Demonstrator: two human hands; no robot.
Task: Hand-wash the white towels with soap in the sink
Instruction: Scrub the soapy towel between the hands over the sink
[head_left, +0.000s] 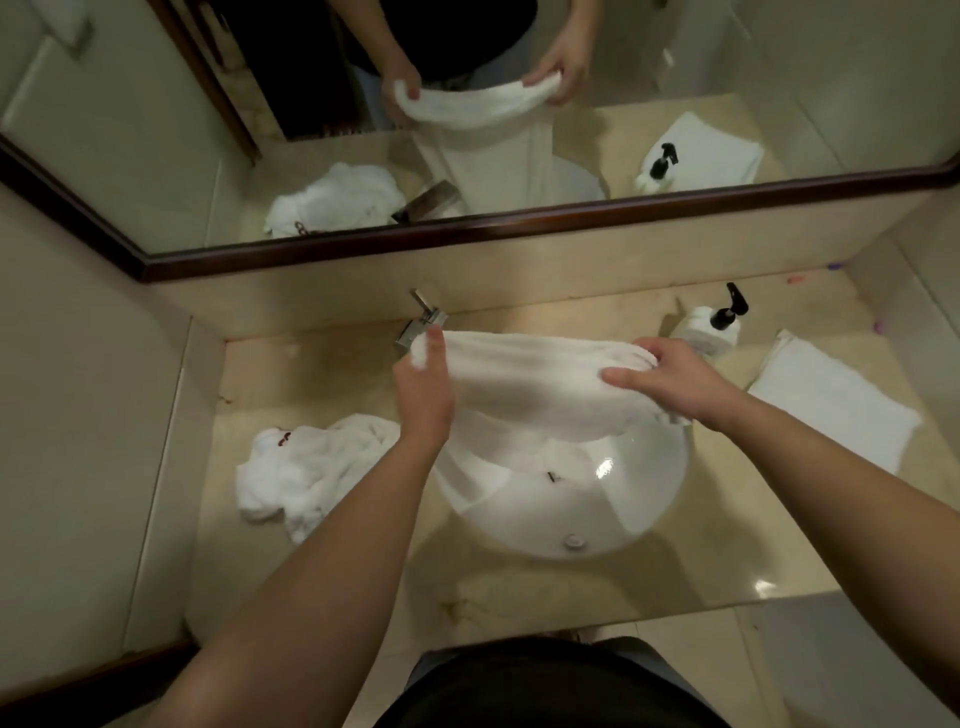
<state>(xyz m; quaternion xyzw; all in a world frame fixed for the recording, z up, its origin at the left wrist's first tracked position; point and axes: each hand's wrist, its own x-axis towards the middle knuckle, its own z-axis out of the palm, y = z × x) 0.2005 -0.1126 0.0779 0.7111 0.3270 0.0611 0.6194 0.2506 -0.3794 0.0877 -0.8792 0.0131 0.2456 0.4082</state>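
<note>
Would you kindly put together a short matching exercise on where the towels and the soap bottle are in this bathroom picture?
Things:
1. Stretched towel
2. Crumpled towel
3. Folded towel
4. Soap bottle

Places:
A. Flat on the counter, right of the sink
B. Standing at the back of the counter, right of the tap
C. Held above the sink by the left hand and right hand
D. Heaped on the counter, left of the sink

Pairs: 1-C, 2-D, 3-A, 4-B

Dim warm light, soft blur throughout, wide-angle bending at edges, glare on countertop (763, 587).
</note>
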